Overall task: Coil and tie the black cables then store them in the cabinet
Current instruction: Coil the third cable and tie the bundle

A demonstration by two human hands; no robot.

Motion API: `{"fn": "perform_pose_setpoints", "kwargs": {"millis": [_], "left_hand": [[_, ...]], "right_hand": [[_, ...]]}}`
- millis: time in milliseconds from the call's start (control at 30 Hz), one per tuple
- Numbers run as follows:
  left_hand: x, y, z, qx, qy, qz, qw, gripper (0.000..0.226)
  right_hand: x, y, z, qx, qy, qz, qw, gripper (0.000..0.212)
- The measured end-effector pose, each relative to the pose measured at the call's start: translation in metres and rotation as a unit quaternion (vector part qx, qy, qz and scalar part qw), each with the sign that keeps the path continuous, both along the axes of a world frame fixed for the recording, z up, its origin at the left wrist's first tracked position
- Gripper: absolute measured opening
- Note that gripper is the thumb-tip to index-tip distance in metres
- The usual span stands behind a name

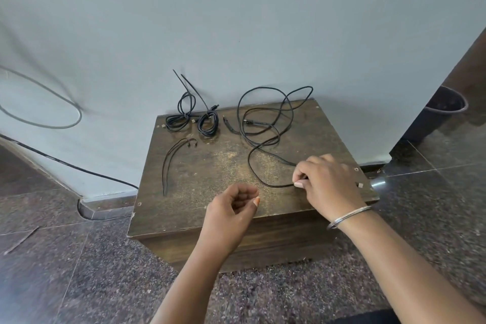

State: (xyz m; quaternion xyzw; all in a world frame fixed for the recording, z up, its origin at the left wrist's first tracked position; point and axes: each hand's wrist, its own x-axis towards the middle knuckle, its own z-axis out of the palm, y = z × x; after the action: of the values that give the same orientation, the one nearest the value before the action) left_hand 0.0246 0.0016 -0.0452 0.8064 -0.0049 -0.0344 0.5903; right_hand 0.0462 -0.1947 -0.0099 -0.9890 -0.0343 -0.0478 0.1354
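A long loose black cable (pixel 265 116) sprawls in loops over the right half of the dark wooden cabinet top (pixel 210 176). My right hand (pixel 323 181) pinches this cable near its front end, fingertips pressed on it. My left hand (pixel 234 208) hovers over the front edge, fingers curled, holding nothing. Two coiled black cables (pixel 178 118) (pixel 208 123), each bound with a long-tailed tie, lie at the back left by the wall. Thin black ties (pixel 171 163) lie on the left part of the top.
The cabinet stands against a grey wall (pixel 236 21) on a speckled stone floor (pixel 79 258). A grey wire (pixel 52 113) and a black wire (pixel 79 168) run along the wall at left. A dark bin (pixel 444 102) stands at right.
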Motion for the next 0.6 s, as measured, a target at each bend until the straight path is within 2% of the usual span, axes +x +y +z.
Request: {"fn": "perform_pose_setpoints", "kwargs": {"millis": [100, 233, 467, 600], "left_hand": [[-0.001, -0.002, 0.002, -0.011, 0.001, -0.017, 1.0, 0.017], [-0.005, -0.008, 0.009, -0.071, 0.009, -0.052, 0.996, 0.022], [-0.006, -0.007, 0.017, -0.153, 0.01, -0.029, 0.988, 0.025], [-0.005, -0.001, 0.016, -0.194, 0.028, -0.027, 0.98, 0.022]], "right_hand": [[-0.009, 0.023, 0.008, 0.059, -0.045, 0.032, 0.997, 0.01], [-0.018, 0.054, 0.015, 0.182, -0.068, 0.042, 0.98, 0.008], [-0.025, 0.086, 0.013, 0.243, -0.11, 0.03, 0.963, 0.016], [-0.025, 0.093, 0.011, 0.28, -0.105, 0.008, 0.954, 0.013]]}}
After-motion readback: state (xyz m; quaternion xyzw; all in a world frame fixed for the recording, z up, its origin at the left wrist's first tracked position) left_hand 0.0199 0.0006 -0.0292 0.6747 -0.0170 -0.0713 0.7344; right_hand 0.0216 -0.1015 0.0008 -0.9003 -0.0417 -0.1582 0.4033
